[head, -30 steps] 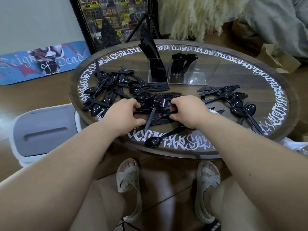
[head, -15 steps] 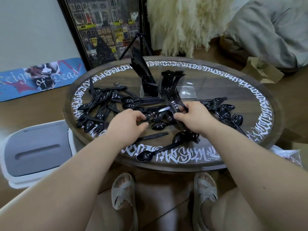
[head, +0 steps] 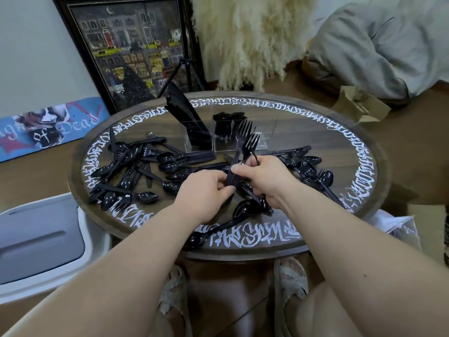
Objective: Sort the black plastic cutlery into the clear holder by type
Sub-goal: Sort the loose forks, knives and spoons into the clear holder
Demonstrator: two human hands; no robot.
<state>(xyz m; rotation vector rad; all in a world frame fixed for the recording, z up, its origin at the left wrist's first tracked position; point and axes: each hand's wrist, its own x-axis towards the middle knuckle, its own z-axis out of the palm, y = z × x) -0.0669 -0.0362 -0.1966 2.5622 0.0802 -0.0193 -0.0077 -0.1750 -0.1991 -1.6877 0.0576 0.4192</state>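
Note:
Above the middle of the round wooden table [head: 359, 195], my right hand [head: 264, 177] grips a small bunch of black plastic forks [head: 245, 138], tines up. My left hand [head: 202, 190] pinches the lower ends of their handles. The clear holder [head: 268, 132] stands at the back of the table. Its left compartment holds black knives [head: 187, 117] leaning left, its middle one black forks [head: 227, 122]. Loose spoons and forks lie in a pile at the left [head: 128, 171], a group of spoons at the right [head: 311, 169], and one spoon [head: 201, 235] near the front edge.
A white and grey bin [head: 41, 242] stands left of the table. A framed picture [head: 131, 45], a tripod [head: 187, 69] and a painted skateboard deck [head: 48, 127] lean at the back. A brown paper bag [head: 359, 103] lies at the right. My sandalled feet [head: 289, 285] are under the table.
Both hands have lifted off the pile. The right hand has raised a bunch of forks upright, and the left hand has come over to pinch their handles.

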